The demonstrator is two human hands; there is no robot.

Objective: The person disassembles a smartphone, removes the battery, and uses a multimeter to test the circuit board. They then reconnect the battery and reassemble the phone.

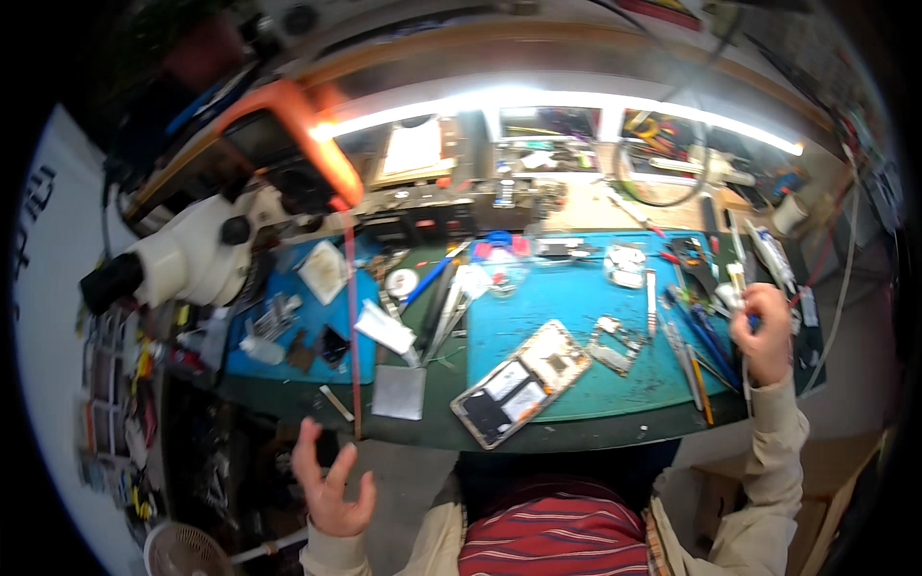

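Note:
My right hand [764,331] is closed on a slender light-coloured tool [738,281] at the right of the bench, beside a cluster of pliers and tweezers [699,344]. My left hand [331,480] hangs open below the bench's front edge, with fingers apart and nothing in them. An opened smartphone [519,384] lies on the blue mat [509,307] near the front, with a small circuit board part [615,346] to its right. Loose small parts [624,264] sit farther back on the mat.
A white microscope [187,250] juts over the left, near an orange-framed device [317,134]. A second blue mat [250,350] holds small bottles and scraps. A lit strip [538,99] spans the back shelf. A fan [187,552] stands low left; cardboard [826,466] lies low right.

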